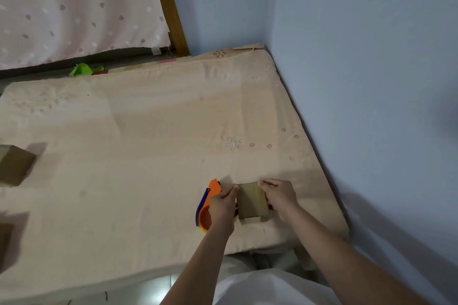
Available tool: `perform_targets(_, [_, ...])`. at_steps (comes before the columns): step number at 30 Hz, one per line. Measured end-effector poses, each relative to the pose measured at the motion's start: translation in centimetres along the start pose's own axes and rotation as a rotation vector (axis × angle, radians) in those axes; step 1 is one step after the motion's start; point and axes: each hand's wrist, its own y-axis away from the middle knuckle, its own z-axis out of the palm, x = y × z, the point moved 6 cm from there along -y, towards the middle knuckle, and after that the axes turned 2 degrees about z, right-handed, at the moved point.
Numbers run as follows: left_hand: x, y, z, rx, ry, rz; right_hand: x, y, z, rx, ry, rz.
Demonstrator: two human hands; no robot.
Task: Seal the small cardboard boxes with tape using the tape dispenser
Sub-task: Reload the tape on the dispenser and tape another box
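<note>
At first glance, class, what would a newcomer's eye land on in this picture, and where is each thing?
The orange and blue tape dispenser stands out near the front edge of the beige mattress, gripped by the left hand. Just right of it, both hands hold a small cardboard box, the right hand on its right side. More cardboard boxes sit at the far left edge.

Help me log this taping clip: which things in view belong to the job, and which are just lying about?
Job: small cardboard box held between the left hand and right hand; orange tape dispenser beside the left hand; more boxes at the left edge.

Lying about: green scrap beyond the mattress; dotted curtain.
</note>
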Motion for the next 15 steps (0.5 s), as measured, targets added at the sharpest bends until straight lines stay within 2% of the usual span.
perform_targets(6, [0.19,0.16,0.00,-0.023,0.023,0.005,0.36,-0.32,0.34,-0.018,-0.061,0.049])
perform_targets(11, [0.03,-0.48,-0.19,-0.110,0.067,-0.039,0.18,-0.22,0.61,-0.128,-0.149,0.128])
perform_targets(15, [-0.37,-0.55,0.04,-0.043,0.006,-0.083,0.30,-0.11,0.92,-0.163,-0.156,0.146])
